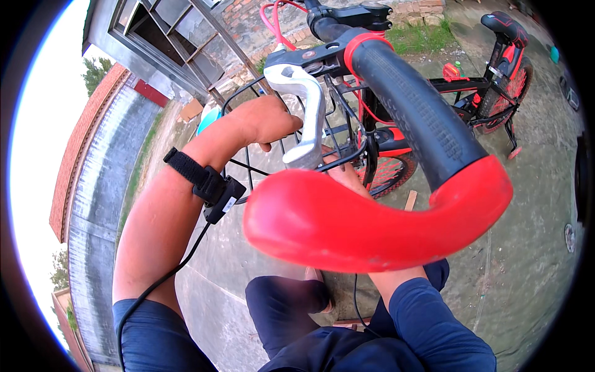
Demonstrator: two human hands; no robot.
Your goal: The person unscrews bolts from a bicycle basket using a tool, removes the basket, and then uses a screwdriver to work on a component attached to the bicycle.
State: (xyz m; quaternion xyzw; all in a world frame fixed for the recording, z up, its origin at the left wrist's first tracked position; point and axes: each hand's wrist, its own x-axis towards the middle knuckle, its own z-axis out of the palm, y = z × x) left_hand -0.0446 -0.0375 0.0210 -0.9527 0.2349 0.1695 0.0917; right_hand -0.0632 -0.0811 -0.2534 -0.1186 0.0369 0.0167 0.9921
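Close in front of me is a bicycle's handlebar with a black rubber grip [415,102] and a large red bar end [372,226]. A silver brake lever [313,115] hangs beside the grip. Behind the lever is a black wire basket [251,166]. My left hand [268,121] is at the basket, its fingers curled closed; what lies inside them is hidden. A black strap with a small box [223,198] sits on the left wrist. My right hand [348,178] is beyond the bar end, near the basket's lower edge, and its fingers are mostly hidden.
The bicycle's saddle [505,28] and rear wheel [511,93] stand at the far right on concrete. A black cable [162,282] runs along my left arm. A metal-framed rack [195,37] leans by a brick wall at the back; a long grey wall [102,180] runs on the left.
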